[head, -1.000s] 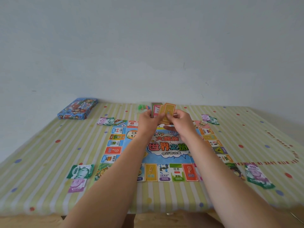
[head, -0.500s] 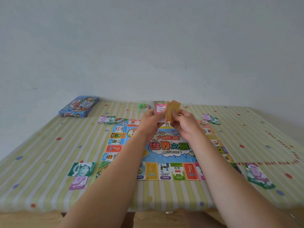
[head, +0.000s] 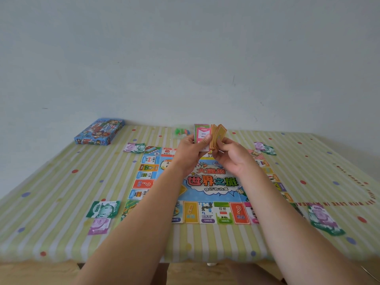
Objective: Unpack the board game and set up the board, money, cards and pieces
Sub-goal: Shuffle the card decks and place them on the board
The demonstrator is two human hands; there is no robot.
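Since a second ago, our orange cards (head: pixel 218 136) fanned up in the right hand (head: pixel 232 155), pinched; left hand (head: pixel 189 153) clamped the pink-faced stack (head: pixel 202 134), above the board (head: pixel 211 182). Sorting cards, we judged; next, lay piles down.

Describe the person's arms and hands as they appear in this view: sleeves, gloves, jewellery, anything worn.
Both forearms are bare as far as the frame's lower edge; no sleeve or cuff shows. The left hand and right hand are ungloved. No watch, bracelet or band is visible on either wrist, and no ring can be made out, though the fingers are too small and blurred to be certain. No markings or cables appear.
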